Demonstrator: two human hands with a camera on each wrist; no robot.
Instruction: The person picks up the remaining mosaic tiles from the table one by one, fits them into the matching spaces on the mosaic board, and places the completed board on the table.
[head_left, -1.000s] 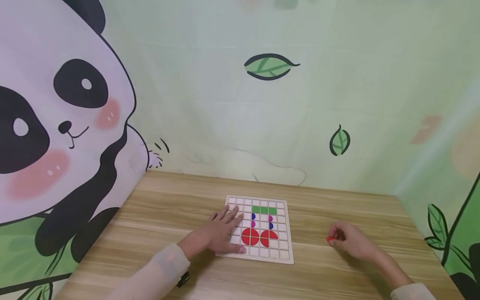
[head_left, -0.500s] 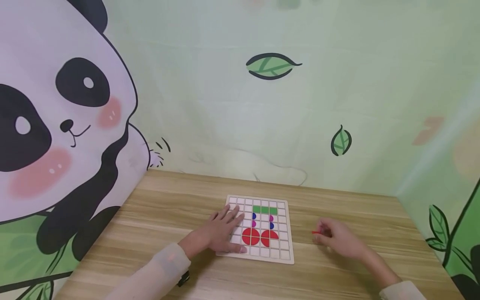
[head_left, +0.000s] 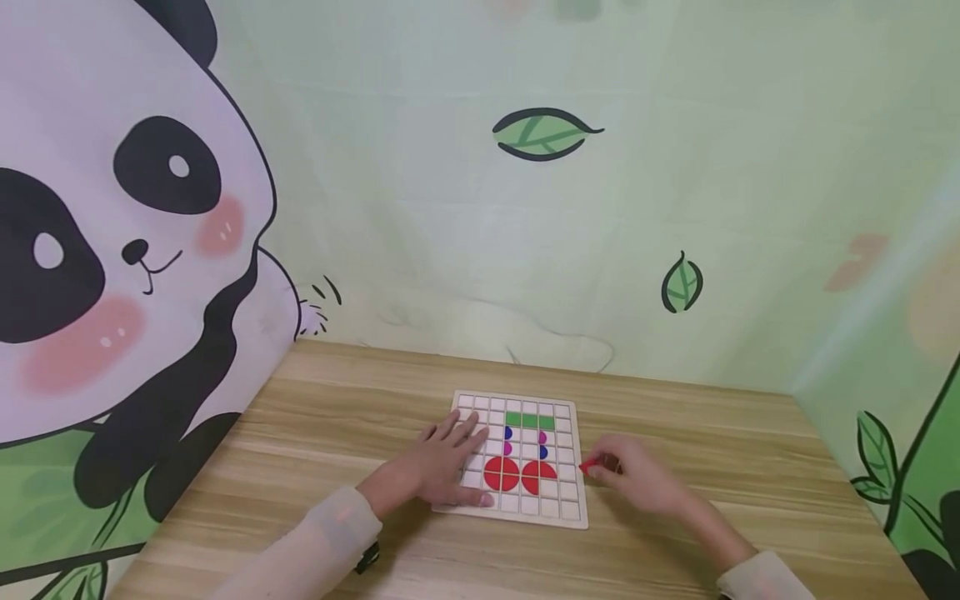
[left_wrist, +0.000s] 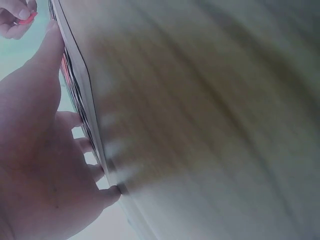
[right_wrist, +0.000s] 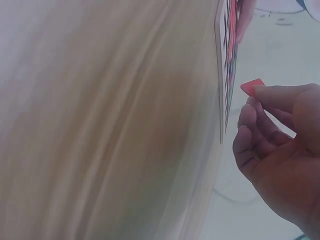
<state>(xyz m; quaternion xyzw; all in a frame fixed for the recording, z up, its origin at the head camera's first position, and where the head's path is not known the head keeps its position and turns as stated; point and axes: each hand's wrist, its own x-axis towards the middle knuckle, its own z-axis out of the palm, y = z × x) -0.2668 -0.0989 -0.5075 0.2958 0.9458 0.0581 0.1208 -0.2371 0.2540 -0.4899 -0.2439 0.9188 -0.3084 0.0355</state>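
A white square grid board [head_left: 566, 508] lies on the table. My left hand [head_left: 442, 467] rests on its left side with fingers spread. Set into the cells are a row of green squares [head_left: 530, 420], small blue and magenta half-round pieces, a full red circle [head_left: 501, 473] of quarter pieces, and a second red circle [head_left: 534, 477] whose lower right quarter cell is white. At the board's right edge my right hand [head_left: 633, 475] pinches a small red tile [right_wrist: 253, 86] between thumb and fingertips, the other fingers curled loosely below in the right wrist view.
The wood-grain table [head_left: 675, 417] reaches back to a pale green wall cloth [head_left: 420, 208] with leaves and a large panda [head_left: 157, 208] printed on it. A small black object [head_left: 366, 558] shows beneath the left sleeve [head_left: 322, 533].
My right hand has moved left across the table with the red tile, from well right of the board to its right edge. The left hand has stayed on the board.
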